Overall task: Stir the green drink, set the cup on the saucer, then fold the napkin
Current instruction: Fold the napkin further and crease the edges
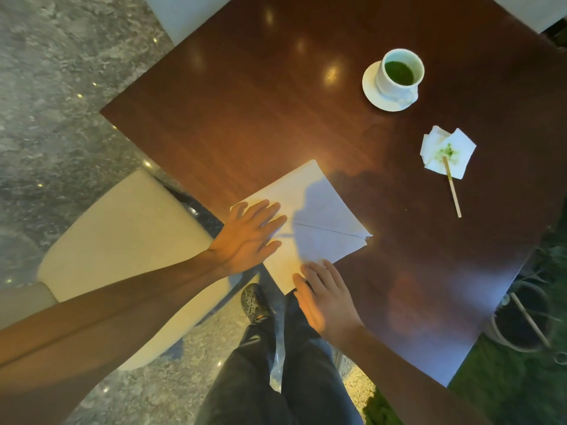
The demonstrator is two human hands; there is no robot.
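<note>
At the near corner of a dark wooden worktop (276,111), lying flat: a large white napkin (319,216), already showing a diagonal crease and layered edges at its right tip. Pressing down on its left part, the left hand (248,237), palm flat, fingers (270,210) spreading wide and gripping nothing. Resting at its near corner, the right hand (325,296), also flat and holding nothing. Farther back on the right, sitting on its white saucer (369,87): the white cup (399,75) with the green drink (399,72) inside. Between cup and napkin, lying apart: a small crumpled tissue (448,153) stained green, a wooden stirrer (452,188) resting partly on it. Judging from this, stirring and cup placing looking done, folding being under way. Next move likely needing a pinch at one napkin corner, then carrying it across while pinning the rest.
</note>
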